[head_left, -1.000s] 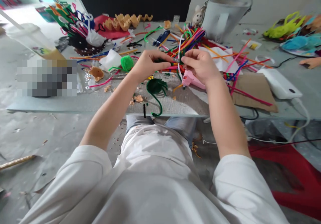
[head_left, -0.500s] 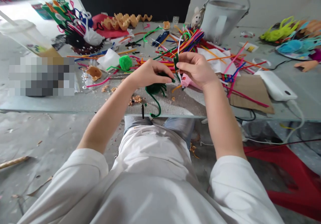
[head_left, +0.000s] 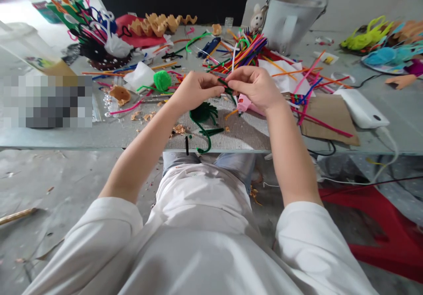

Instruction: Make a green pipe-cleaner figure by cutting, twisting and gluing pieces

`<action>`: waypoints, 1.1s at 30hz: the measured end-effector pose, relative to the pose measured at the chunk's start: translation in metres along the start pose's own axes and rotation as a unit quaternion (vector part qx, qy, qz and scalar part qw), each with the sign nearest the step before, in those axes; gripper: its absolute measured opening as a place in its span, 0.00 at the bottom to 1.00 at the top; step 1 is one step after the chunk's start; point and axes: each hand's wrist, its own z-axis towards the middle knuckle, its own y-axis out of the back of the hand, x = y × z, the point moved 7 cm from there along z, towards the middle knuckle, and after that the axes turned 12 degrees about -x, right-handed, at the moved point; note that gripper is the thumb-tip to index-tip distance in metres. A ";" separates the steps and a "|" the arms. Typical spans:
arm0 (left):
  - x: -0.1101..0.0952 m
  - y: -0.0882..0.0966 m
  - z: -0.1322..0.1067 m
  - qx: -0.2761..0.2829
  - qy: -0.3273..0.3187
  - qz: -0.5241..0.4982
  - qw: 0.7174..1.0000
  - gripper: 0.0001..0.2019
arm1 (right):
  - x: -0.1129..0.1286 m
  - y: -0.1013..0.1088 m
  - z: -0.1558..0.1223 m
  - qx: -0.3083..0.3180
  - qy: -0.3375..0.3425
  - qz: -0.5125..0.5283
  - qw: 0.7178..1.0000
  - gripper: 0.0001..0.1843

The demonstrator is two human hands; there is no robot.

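Observation:
A short dark green pipe cleaner piece (head_left: 226, 85) is pinched between the fingertips of both hands above the table. My left hand (head_left: 197, 89) closes on its left end, and my right hand (head_left: 254, 87) grips the right end. Below the left hand lies a dark green pipe cleaner shape (head_left: 203, 113), with a coiled body, several looped ends and a long hooked tail. Just under it rests a separate dark green piece (head_left: 212, 131). A pink glue gun (head_left: 244, 103) sits beneath my right hand, partly covered by it.
Colourful pipe cleaners (head_left: 249, 52) heap behind the hands. A green ball (head_left: 161, 80) and shavings (head_left: 178, 129) lie left. Cardboard (head_left: 330, 121) and a white box with a cable (head_left: 361, 107) are right. A metal bucket (head_left: 292, 26) stands behind; a cup (head_left: 29, 48) stands far left.
My left hand has risen and met my right at the green piece. A dark green piece now lies on the table below the coiled shape. The view has shifted slightly.

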 end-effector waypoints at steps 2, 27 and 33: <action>0.000 0.001 0.000 -0.006 0.002 -0.011 1.000 0.12 | 0.001 0.003 0.001 -0.011 0.000 0.009 1.000 0.10; 0.007 0.007 0.001 -0.088 0.012 -0.047 0.995 0.08 | 0.013 -0.002 -0.006 -0.065 0.106 -0.138 0.983 0.09; 0.007 0.007 0.000 -0.095 0.012 -0.051 0.994 0.08 | 0.011 -0.006 -0.007 -0.043 0.111 -0.143 0.983 0.10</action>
